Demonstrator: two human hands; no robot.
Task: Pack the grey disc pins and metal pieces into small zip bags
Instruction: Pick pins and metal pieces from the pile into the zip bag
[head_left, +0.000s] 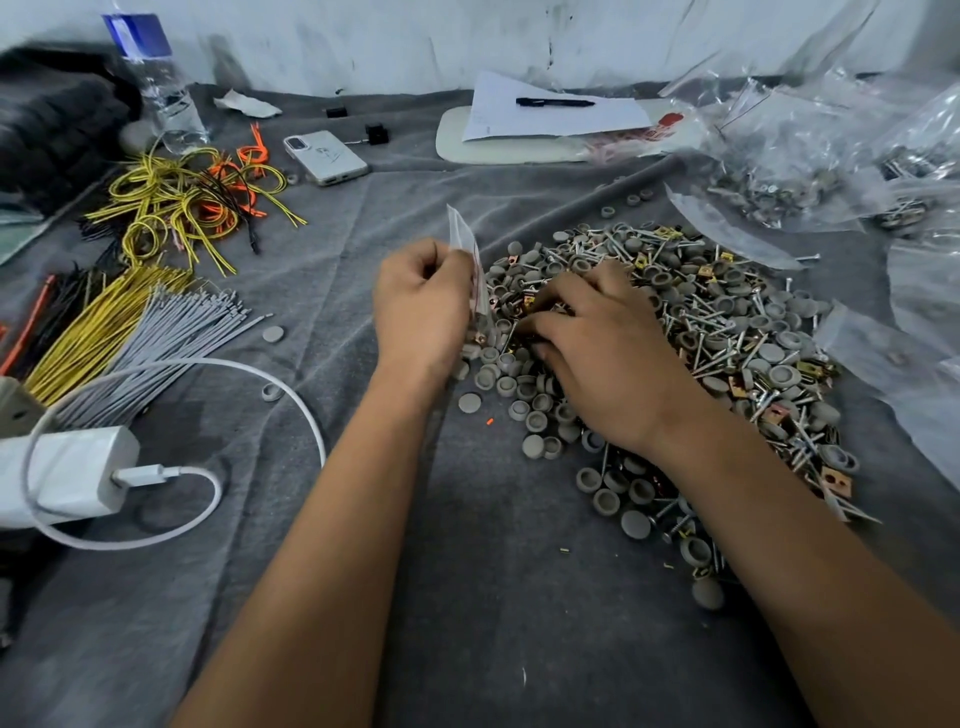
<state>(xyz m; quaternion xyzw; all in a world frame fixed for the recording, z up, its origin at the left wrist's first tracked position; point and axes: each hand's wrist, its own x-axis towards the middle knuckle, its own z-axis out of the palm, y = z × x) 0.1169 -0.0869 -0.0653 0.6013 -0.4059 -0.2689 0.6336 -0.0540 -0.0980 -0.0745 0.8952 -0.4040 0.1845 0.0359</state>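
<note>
Currently left hand (422, 306) pinching small clear zip bag (470, 270) upright beside heap of grey disc pins, screws and brass clips (691, 332), right hand (597, 343) fingers curled into heap, catch unclear; best hold bag mouth open, close to heap.

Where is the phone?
The phone lies face down at the far left of the cloth, between the wires and the paper, right of the bottle.

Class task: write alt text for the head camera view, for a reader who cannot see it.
A person's left hand holds a small zip bag upright while the right hand picks in a pile of grey disc pins and metal pieces on a grey cloth.
</note>
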